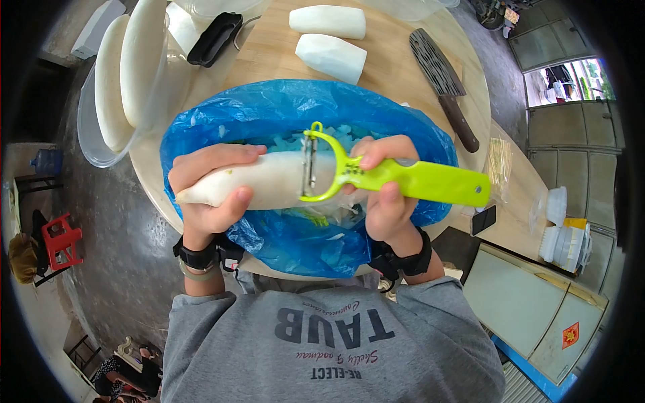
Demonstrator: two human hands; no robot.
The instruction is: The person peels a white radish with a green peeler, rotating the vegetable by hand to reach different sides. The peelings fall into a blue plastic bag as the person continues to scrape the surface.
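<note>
My left hand (218, 185) is wrapped round the tapered end of a white radish (272, 180), held sideways over a basin lined with a blue plastic bag (222, 107). Closed on the handle of a lime-green peeler (437, 181), my right hand (386, 181) is at the radish's other end. The peeler's metal blade lies across the radish. Pale peelings (336, 138) lie in the bag beneath. Part of the radish's right end is hidden behind the peeler and my right hand.
Two peeled radish pieces (329, 22) lie on a wooden board (269, 40). A cleaver (440, 74) rests at the right. Whole radishes (141, 60) stand in a clear tub (91, 127) at the left. A black tray (215, 40) and a phone (483, 219) are nearby.
</note>
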